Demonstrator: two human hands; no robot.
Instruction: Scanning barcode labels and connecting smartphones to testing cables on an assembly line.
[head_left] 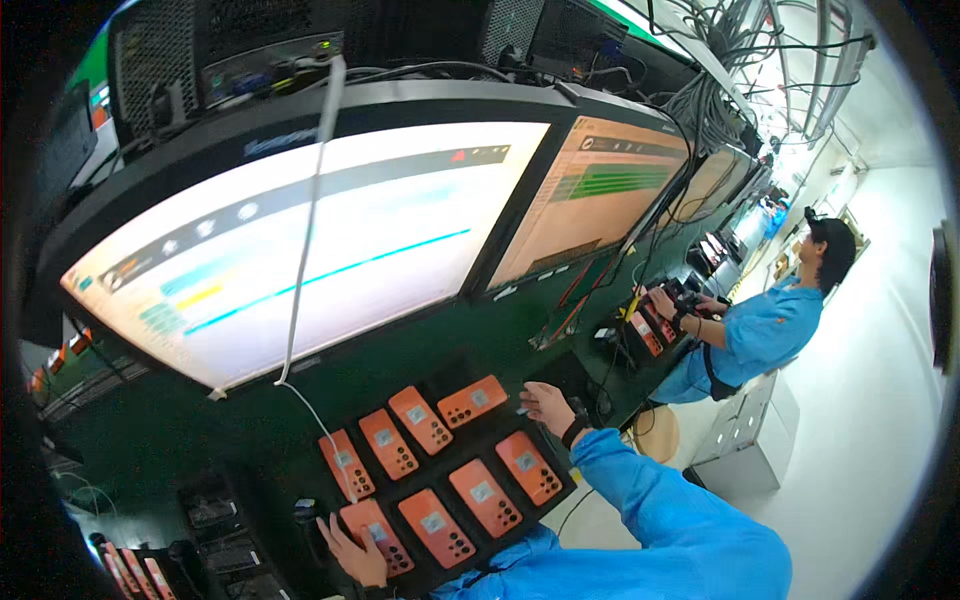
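Several orange-red phones lie face down in two rows on a black mat, each with a pale label and dark camera lenses. My left hand (352, 556) rests at the near-left phone (388, 540), fingers spread along its left side and the thumb over its back. Beyond the right end of the rows, my right hand (550, 408) is closed with its fingertips together around a small whitish thing too small to name. Closest to that hand is the tilted phone (473, 402) of the far row. A white cable (310, 230) hangs down to the far-left phone (346, 466).
Two lit monitors, a large one (300, 240) and a smaller one (600, 190), stand behind the phones. Dark holders (220, 540) and more upright phones (135, 570) sit at the lower left. A co-worker in blue (770, 330) handles phones at the right, near a white box (745, 440).
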